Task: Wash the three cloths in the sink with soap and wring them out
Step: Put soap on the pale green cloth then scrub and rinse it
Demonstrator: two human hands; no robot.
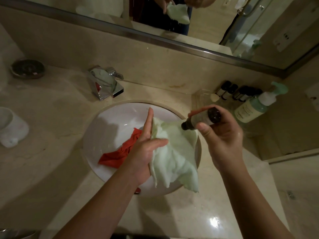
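Draped over the left hand (148,149), the pale green cloth (174,156) hangs above the right half of the sink (103,128). The fingers lie fairly straight beneath it, and the thumb presses across its upper fold to pin it. It looks soft, thick and limp like terry, likely heavier and clingy if it is wet, which I cannot tell. Its loose corners dangle below the palm toward the desk (172,213). Bunching it in the middle should suit scrubbing; for wringing, a grip at each end and a twist would do better.

Beside it, the right hand (222,135) is curled round a small dark bottle (202,119), tipped so its neck points down at the cloth's top edge, close to it or touching. Presumably this is the soap. No liquid shows. The bottle looks rigid and light, and could be slick in damp fingers.

Lower in the basin lies a red cloth (119,154), crumpled and thin-looking, partly hidden by the left wrist. A third cloth, pale green, sits bundled on the faucet (105,83).

Farther out on the desk are a pump bottle (255,106) with a green head, a row of small dark toiletry bottles (238,92), a dark dish (27,69) and a white cup (10,125). The mirror (224,23) runs along the back.
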